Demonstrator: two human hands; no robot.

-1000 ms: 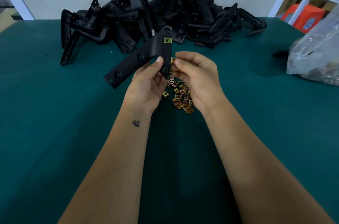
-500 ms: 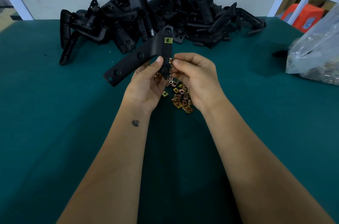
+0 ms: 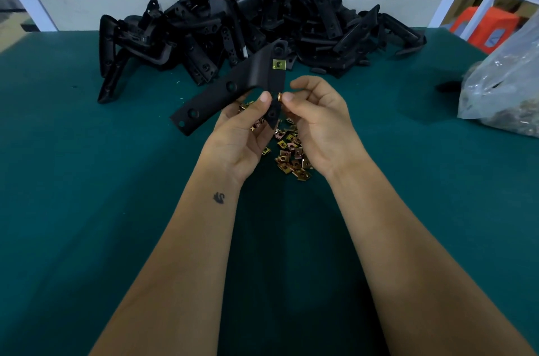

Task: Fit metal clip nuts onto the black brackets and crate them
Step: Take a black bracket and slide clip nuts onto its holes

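The bracket (image 3: 233, 90) looks like matt black plastic with a faintly grained face, and the heap of brackets (image 3: 250, 26) behind it has the same dull black finish, a few edges catching a soft sheen. The clip nut (image 3: 278, 64) on the bracket is metal with a yellowish plated shine. The loose clip nuts (image 3: 291, 154) glint brassy and coppery. The desk (image 3: 87, 180) wears a smooth, matt teal covering. The bag (image 3: 507, 87) is clear, crinkled, glossy plastic film.
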